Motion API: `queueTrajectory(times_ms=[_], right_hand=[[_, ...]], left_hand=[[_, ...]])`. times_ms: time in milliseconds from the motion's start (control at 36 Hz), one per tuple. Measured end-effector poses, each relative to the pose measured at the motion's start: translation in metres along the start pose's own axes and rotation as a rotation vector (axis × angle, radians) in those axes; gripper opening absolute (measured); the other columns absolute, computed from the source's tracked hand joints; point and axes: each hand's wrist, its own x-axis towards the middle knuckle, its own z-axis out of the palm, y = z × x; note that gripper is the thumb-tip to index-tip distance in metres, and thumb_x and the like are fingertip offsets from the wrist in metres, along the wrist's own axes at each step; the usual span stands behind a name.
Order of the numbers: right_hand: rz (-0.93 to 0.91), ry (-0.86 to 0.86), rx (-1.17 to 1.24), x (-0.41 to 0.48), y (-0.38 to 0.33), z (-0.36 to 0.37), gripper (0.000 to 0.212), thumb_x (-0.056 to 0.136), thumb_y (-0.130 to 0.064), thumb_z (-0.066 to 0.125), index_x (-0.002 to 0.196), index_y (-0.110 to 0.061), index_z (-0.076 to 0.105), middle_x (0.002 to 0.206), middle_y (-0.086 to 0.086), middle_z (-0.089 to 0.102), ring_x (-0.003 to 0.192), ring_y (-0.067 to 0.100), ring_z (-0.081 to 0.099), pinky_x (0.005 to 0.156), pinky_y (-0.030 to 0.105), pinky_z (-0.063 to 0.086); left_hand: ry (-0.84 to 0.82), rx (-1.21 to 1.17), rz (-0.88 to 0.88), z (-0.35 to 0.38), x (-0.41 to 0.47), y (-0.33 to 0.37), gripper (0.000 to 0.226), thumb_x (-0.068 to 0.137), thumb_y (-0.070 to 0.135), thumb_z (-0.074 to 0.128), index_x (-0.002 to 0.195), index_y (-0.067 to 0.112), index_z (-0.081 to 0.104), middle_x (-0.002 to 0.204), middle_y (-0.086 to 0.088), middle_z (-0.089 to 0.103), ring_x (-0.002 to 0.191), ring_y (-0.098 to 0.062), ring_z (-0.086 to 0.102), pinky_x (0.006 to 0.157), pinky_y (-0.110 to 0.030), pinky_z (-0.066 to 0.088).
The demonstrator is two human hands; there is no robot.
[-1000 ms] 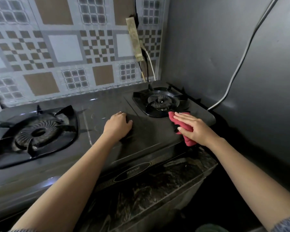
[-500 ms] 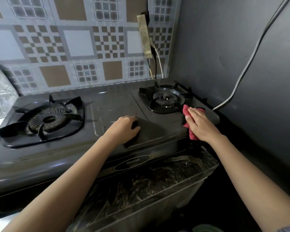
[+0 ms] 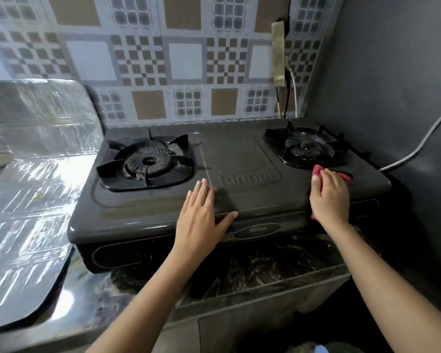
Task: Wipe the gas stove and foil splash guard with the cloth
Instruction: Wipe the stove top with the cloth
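A dark two-burner gas stove point(image 3: 239, 154) stands on a marbled counter. My left hand point(image 3: 201, 220) lies flat and open on the stove's front middle, fingers spread. My right hand point(image 3: 330, 197) presses a red cloth point(image 3: 317, 170) onto the stove top just in front of the right burner point(image 3: 307, 147); most of the cloth is hidden under the hand. The left burner point(image 3: 147, 161) is uncovered. A crinkled foil splash guard point(image 3: 31, 179) lies and bends up to the left of the stove.
A patterned tiled wall point(image 3: 183, 59) runs behind the stove. A grey wall point(image 3: 392, 85) closes the right side, with a white cable point(image 3: 418, 146) along it. A taped strip and wires point(image 3: 278, 54) hang near the back right corner. The counter's front edge point(image 3: 265, 284) is close below.
The view has swung left, bringing the foil guard into sight. My left hand went from curled to flat and open. My right hand stays with the cloth in front of the right burner.
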Motion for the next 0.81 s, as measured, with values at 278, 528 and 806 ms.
queueTrajectory(times_ms=[278,528,806], right_hand=[[-0.181,-0.113,-0.016,-0.034,-0.068,0.008,0.066,0.09,-0.043,0.021,0.127,0.002,0.052,0.135,0.018,0.052,0.129,0.03,0.044,0.111,0.036,0.025],[-0.287,-0.198,-0.018,-0.072,-0.133,0.026,0.062,0.09,-0.04,0.02,0.137,-0.005,0.042,0.146,0.01,0.041,0.137,0.023,0.033,0.114,0.033,0.016],[-0.461,-0.226,-0.002,-0.12,-0.206,0.048,0.073,0.087,-0.047,0.012,0.133,-0.003,0.047,0.139,0.013,0.049,0.132,0.026,0.042,0.113,0.036,0.024]], left_hand=[[0.136,-0.008,-0.372,-0.038,-0.06,-0.06,0.118,0.07,0.076,0.048,0.147,0.002,-0.004,0.157,-0.012,-0.011,0.141,-0.015,-0.022,0.115,-0.031,-0.012],[0.272,-0.234,-0.665,-0.058,-0.086,-0.114,0.143,0.05,0.078,0.063,0.145,0.004,-0.014,0.156,-0.009,-0.02,0.143,-0.017,-0.022,0.116,-0.031,-0.012],[0.343,-0.666,-0.751,-0.043,-0.104,-0.129,0.125,0.064,0.057,0.073,0.148,0.018,-0.01,0.158,0.002,-0.009,0.145,-0.009,-0.005,0.117,-0.027,0.001]])
